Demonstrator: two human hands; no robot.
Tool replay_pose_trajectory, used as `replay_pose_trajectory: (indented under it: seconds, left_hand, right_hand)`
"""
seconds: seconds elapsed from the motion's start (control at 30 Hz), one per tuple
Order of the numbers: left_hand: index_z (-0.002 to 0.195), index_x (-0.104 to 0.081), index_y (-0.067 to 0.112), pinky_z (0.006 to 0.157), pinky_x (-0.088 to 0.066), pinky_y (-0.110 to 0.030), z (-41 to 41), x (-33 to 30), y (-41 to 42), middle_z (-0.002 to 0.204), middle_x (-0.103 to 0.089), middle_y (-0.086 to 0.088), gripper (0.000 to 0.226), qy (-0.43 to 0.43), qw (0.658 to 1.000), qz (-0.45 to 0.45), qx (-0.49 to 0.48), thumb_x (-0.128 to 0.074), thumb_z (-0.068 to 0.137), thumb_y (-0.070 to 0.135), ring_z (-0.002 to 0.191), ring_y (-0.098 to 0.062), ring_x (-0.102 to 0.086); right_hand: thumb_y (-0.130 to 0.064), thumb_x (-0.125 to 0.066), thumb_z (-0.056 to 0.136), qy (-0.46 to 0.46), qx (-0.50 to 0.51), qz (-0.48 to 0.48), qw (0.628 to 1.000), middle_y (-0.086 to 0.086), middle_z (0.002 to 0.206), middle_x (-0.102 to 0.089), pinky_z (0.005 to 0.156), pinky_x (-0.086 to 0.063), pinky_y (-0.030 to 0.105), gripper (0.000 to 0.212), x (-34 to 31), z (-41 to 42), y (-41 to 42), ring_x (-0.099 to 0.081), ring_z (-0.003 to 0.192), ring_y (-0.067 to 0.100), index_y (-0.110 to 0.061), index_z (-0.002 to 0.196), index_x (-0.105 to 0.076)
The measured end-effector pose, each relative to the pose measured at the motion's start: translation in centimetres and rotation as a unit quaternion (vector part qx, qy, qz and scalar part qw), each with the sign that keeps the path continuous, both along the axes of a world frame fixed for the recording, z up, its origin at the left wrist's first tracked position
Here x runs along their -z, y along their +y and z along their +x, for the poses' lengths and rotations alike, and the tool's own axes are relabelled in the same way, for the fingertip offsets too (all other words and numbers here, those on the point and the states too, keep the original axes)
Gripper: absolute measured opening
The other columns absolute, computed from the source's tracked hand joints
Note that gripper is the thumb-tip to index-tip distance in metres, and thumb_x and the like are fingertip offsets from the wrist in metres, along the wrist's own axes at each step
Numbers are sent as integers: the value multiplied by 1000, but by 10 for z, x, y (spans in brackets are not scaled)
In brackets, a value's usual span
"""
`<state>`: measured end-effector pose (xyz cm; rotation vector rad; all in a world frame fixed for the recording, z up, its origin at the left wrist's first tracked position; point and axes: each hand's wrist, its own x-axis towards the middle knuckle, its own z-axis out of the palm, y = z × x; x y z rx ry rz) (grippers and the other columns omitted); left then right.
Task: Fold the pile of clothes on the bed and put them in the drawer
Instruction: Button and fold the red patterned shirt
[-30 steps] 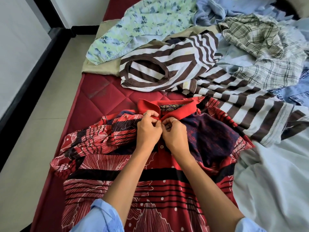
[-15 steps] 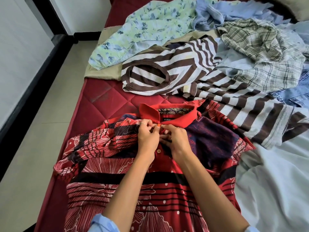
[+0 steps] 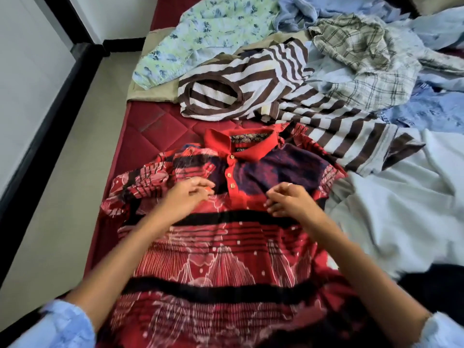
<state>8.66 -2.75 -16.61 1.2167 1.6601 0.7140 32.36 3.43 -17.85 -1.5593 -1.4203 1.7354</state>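
A red patterned polo shirt (image 3: 226, 259) lay front-up across the lower centre of the frame on the bed (image 3: 155, 131), its red collar (image 3: 241, 144) pointing toward the top and its placket showing 3 small buttons in a line. The left hand (image 3: 185, 197) rested on the shirt's chest just left of the placket, fingers loosely bent and pointing toward the buttons. The right hand (image 3: 288, 199) sat just right of the placket, its fingers curled down against the cloth. Both were blurred, so whether either grip pinched fabric or merely touched it cannot be told. A light blue sleeve (image 3: 62, 325) showed at the lower left corner.

The rest of the pile filled the upper half of the frame. A brown-and-white striped top (image 3: 241, 89) lay just above the collar, stretching down toward the right. A pale green floral garment (image 3: 208, 33) lay at the upper centre-left over a beige cloth (image 3: 150, 91). A plaid shirt (image 3: 364, 59) and crumpled blue garments (image 3: 426, 114) sat at the upper right, and a white sheet (image 3: 389, 209) lay at the right edge beside the polo.
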Motion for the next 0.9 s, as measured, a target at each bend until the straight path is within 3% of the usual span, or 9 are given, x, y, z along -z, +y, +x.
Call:
replay_pose_trajectory:
  seconds: [0.17,0.3,0.4,0.47,0.53,0.63,0.73,0.83,0.9]
  left_hand:
    - [97,-61,37,85,-47,-22,-45,-9,-102,107,-65,14,25,126,989,-41,61,-57,93,12,101,-8,-63]
    - [106,-56,36,93,-43,-28,-53,-2,-166,116,-61,6,28,210,974,-65,52,-63,90,15,110,-17,-60]
    - [139,-42,25,112,-32,-38,-55,3,-211,141,-45,-3,67,280,953,-88,80,-55,83,60,133,-24,-42]
    - [145,-23,45,117,-24,-44,-55,5,-237,153,-24,12,87,305,942,-96,106,-31,70,88,143,-15,-23]
    - [134,-4,70,119,-15,-49,-48,3,-262,151,1,33,79,316,926,-115,173,-14,60,97,143,-3,-2]
    - [124,-6,80,116,0,-37,-34,-4,-298,140,9,53,75,327,901,-124,255,-20,54,101,136,14,19]
    - [128,-37,67,112,-6,-10,-37,-8,-318,143,-30,42,65,324,912,-30,252,-41,68,91,140,11,-14]
    - [121,-50,64,108,-31,-16,-48,-5,-318,129,-53,34,35,266,943,21,200,-51,86,66,122,6,-50]
    - [118,-50,65,99,-41,-13,-50,-6,-311,119,-57,38,45,258,950,48,171,-64,84,39,110,7,-59]
  right_hand:
    - [-6,-56,95,-131,-134,89,978,4,70,-60,56,-50,26,18,-13,84,-55,-59,53,8,-15,79,-55]
    - [-25,-70,86,-284,-315,162,891,-3,83,-65,81,-50,34,10,-22,119,-88,-61,76,12,-24,81,-61]
    - [-45,-73,79,-329,-374,188,847,0,108,-53,89,-42,24,37,-30,128,-112,-55,95,14,-24,105,-58]
    - [-53,-74,74,-350,-389,192,830,0,119,-44,94,-40,25,64,-34,134,-122,-52,106,16,-24,126,-49]
    - [-50,-76,74,-359,-400,195,820,-3,122,-40,98,-37,25,76,-35,140,-130,-50,113,17,-29,138,-40]
    - [-37,-73,80,-387,-409,212,799,-4,112,-42,99,-37,27,74,-27,141,-136,-52,113,19,-35,144,-34]
    - [-30,-66,86,-417,-401,240,779,-2,108,-54,94,-40,28,53,-22,132,-136,-56,111,19,-29,136,-49]
    - [-18,-64,87,-370,-342,282,817,1,105,-63,86,-42,26,29,-23,125,-133,-61,104,21,-22,116,-64]
    - [-11,-64,88,-312,-282,300,856,2,95,-59,82,-38,20,20,-26,123,-132,-60,96,21,-18,107,-69]
